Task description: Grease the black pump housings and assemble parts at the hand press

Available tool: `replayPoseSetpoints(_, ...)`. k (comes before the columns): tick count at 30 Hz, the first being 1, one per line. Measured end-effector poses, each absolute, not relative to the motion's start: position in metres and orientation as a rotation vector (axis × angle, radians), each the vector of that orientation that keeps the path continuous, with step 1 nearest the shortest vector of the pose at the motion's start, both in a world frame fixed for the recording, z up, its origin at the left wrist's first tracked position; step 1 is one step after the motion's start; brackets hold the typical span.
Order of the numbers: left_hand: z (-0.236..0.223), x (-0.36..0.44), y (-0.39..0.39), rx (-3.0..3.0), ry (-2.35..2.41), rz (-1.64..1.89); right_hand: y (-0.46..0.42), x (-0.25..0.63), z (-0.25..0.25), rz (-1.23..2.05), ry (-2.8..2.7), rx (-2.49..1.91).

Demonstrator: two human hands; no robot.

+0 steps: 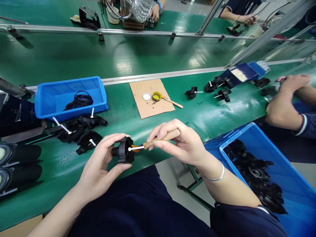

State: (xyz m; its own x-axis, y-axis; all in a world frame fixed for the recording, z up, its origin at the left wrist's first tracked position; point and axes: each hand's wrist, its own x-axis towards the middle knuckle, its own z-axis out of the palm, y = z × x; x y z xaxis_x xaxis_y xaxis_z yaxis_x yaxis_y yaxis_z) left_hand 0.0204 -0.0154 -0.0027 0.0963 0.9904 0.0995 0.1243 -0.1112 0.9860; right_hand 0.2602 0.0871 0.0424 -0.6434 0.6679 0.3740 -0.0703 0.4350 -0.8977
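Note:
My left hand [103, 161] is closed around a black round plastic part [124, 150] with a white pin sticking out of its middle. My right hand [176, 140] pinches a small wooden-handled brush [158, 141], and its orange bristle tip touches the part at the base of the white pin. Both hands hover over the near edge of the green belt. On a brown cardboard sheet [148, 108] farther back lie a white lid [146, 96], a yellow cap of grease [156, 96] and a second brush [174, 103].
A blue bin [98, 95] with black rings stands at the left, with several black parts with white pins [84, 130] in front of it. A blue crate [293, 194] of black parts sits at my right. A co-worker's hands [283, 102] rest at the right near more parts [217, 89].

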Motion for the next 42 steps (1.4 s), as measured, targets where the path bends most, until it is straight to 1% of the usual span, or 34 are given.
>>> replayPoseSetpoints(3, -0.007, 0.019, -0.015, 1.594, 1.153, 1.181, 0.084, 0.261, 0.041, 1.458, -1.854, -0.507)
replayPoseSetpoints(5, -0.007, 0.019, -0.014, 1.669, 1.134, 1.208, 0.082, 0.26, 0.04, 1.479, -1.775, -0.518)
replayPoseSetpoints(10, -0.006, 0.017, -0.012, 1.779, 1.135, 1.27, 0.08, 0.259, 0.037, 1.212, -1.752, -0.544)
replayPoseSetpoints(14, -0.009, 0.015, -0.011, 1.851, 1.153, 1.307, 0.077, 0.262, 0.038, 1.174, -1.828, -0.521)
replayPoseSetpoints(17, -0.009, 0.014, -0.008, 1.962, 1.139, 1.372, 0.074, 0.262, 0.04, 1.295, -1.789, -0.505)
replayPoseSetpoints(23, -0.008, 0.014, 0.0, 2.174, 1.072, 1.468, 0.066, 0.256, 0.041, 1.705, -1.506, -0.515)
replayPoseSetpoints(30, -0.011, 0.014, 0.001, 2.368, 1.017, 1.637, 0.062, 0.247, 0.04, 1.908, -1.219, -0.644)
replayPoseSetpoints(34, -0.011, 0.018, 0.001, 2.421, 1.067, 1.768, 0.061, 0.246, 0.04, 1.782, -1.225, -0.706)
replayPoseSetpoints(39, -0.013, 0.019, 0.003, 2.422, 1.043, 1.805, 0.059, 0.247, 0.041, 1.558, -1.338, -0.661)
replayPoseSetpoints(42, -0.019, 0.014, 0.003, 2.462, 1.034, 1.807, 0.058, 0.248, 0.042, 1.58, -1.35, -0.651)
